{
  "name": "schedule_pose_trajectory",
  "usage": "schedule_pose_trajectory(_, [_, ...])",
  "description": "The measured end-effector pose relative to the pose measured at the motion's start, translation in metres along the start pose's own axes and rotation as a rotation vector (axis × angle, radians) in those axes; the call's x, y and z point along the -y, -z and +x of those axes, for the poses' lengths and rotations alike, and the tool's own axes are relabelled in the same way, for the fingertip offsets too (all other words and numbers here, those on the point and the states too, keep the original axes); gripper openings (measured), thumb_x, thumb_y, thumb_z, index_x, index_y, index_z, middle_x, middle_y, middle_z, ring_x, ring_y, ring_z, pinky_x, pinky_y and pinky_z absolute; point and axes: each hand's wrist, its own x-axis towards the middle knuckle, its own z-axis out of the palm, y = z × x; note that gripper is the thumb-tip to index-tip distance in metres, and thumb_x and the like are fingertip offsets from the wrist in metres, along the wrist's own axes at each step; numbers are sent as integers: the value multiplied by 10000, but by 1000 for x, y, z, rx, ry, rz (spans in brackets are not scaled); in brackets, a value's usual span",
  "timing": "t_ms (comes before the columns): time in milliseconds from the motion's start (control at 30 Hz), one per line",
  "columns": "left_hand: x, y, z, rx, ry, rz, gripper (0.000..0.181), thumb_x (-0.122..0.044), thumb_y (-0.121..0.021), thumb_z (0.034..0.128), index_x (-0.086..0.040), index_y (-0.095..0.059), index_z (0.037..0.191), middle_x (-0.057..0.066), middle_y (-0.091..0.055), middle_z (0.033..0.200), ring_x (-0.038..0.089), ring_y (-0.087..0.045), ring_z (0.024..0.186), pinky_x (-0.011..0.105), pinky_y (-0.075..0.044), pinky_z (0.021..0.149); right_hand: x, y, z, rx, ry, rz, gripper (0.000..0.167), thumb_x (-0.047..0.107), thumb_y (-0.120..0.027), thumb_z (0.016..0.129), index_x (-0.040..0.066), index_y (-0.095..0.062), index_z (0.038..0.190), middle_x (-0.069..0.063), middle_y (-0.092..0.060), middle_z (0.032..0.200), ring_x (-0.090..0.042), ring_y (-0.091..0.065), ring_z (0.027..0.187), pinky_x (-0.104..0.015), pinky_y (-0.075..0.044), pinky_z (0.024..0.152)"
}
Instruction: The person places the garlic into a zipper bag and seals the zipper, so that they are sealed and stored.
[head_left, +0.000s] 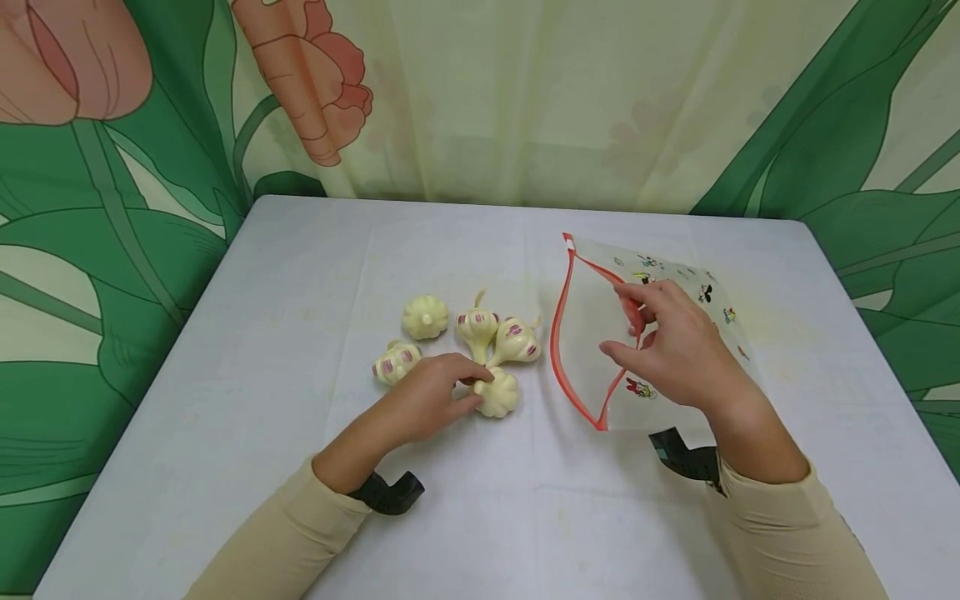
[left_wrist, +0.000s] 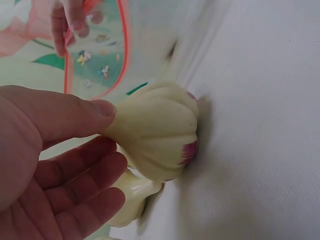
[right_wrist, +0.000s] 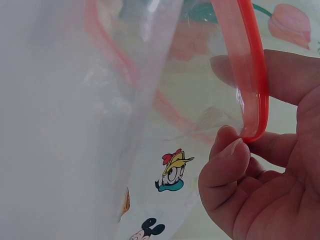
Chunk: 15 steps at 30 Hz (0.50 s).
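My left hand [head_left: 438,398] pinches the stem of a garlic bulb [head_left: 498,394] between thumb and fingers; in the left wrist view this bulb [left_wrist: 157,130] rests on the white cloth. Four other bulbs lie close by, among them one [head_left: 425,317] behind and one [head_left: 396,362] to the left of the hand. On the right, a clear bag [head_left: 592,333] with a red edge and cartoon prints has its mouth spread toward the garlic. My right hand [head_left: 678,346] holds the bag's red rim [right_wrist: 257,95], fingers on both sides of it.
A white cloth covers the table [head_left: 300,275]. Behind the table hangs a pale curtain [head_left: 510,100] with large green leaves and pink flowers. Black wrist straps [head_left: 390,493] are at both sleeve cuffs.
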Motion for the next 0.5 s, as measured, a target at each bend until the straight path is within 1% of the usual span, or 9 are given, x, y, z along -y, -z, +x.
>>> schedule_pose_trajectory(267, [-2,-2,2,-13,3,3,218,-39,-704,907,-49,-702,1124,39,-684,1055,186,-642,943,290,-518,819,0,-1,0,1,-6,-5,530,154,-839,809,-29,-579,1233,-109,-483,1075,-258,-597,916,-365,-461,720])
schedule_pose_trajectory(367, [-3,-2,3,-4,13,2,206,-22,-692,907,-44,-697,1112,36,-676,1033,189,-630,930,288,-515,809,0,-1,0,-1,-4,-6,511,158,-839,810,-25,-581,1211,-108,-483,1072,-255,-595,913,-361,-460,717])
schedule_pose_trajectory(500, [-4,-1,4,12,22,-1,207,-13,-685,908,-36,-695,1113,37,-679,1024,191,-632,929,294,-514,809,1,-1,0,5,-15,-6,493,156,-836,812,-22,-575,1191,-112,-482,1079,-260,-592,918,-386,-470,725])
